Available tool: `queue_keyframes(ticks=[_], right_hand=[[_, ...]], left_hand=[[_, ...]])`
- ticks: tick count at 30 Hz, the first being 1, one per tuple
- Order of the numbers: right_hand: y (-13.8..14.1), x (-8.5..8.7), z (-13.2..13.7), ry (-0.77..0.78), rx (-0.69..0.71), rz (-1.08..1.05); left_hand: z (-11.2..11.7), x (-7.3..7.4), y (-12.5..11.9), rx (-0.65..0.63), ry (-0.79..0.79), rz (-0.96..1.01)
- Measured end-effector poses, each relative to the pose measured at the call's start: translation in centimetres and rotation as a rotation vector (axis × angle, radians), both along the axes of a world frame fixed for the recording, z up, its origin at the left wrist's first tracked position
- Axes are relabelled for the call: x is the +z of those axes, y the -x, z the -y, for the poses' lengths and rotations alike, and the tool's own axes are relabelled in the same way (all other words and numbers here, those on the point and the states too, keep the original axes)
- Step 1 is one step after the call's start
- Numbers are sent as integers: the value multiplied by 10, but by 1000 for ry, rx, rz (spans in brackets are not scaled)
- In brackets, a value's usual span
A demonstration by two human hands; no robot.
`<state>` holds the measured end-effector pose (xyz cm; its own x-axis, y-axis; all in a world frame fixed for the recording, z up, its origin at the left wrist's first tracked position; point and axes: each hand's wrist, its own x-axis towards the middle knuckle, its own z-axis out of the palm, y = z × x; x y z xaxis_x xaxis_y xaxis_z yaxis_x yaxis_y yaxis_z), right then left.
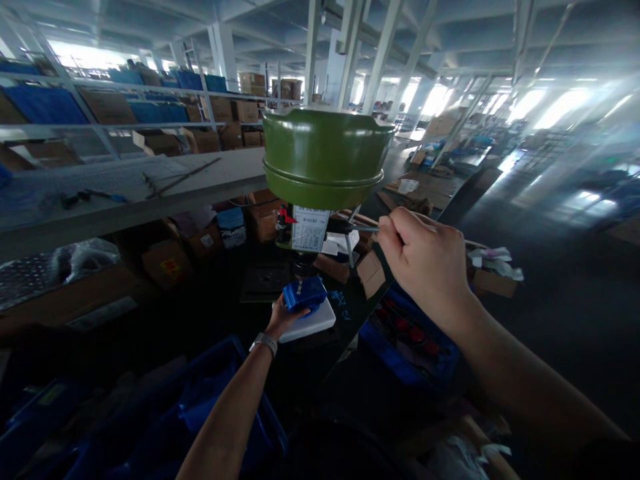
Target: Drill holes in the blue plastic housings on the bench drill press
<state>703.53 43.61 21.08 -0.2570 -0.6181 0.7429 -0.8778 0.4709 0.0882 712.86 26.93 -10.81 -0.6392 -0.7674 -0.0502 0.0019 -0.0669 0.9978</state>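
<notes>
In front of me stands a bench drill press with a green head (327, 157) and a white label plate (310, 229) below it. My right hand (425, 260) is closed around the end of its feed lever (367, 229), right of the head. Below the black chuck (304, 263) is a blue plastic-looking part (306, 292) on a white block (316, 321). My left hand (283, 320), with a watch on the wrist, grips this part from its left and near side. Whether the drill bit touches the part cannot be made out.
A blue crate (235, 353) with blue parts stands at lower left; another blue bin (395, 370) with red and dark pieces is at right. A long grey shelf (220, 177) runs behind at left. Cardboard boxes (167, 263) lie under it.
</notes>
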Motion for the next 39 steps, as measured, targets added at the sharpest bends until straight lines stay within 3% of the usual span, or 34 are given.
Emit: queue_keyframes(ticks=[28, 39], right_hand=[[-11, -26, -7, 70, 6, -74], [-10, -38, -12, 67, 10, -88]], left_hand=[[-3, 23, -4, -15, 32, 78], [-2, 17, -4, -21, 61, 87]])
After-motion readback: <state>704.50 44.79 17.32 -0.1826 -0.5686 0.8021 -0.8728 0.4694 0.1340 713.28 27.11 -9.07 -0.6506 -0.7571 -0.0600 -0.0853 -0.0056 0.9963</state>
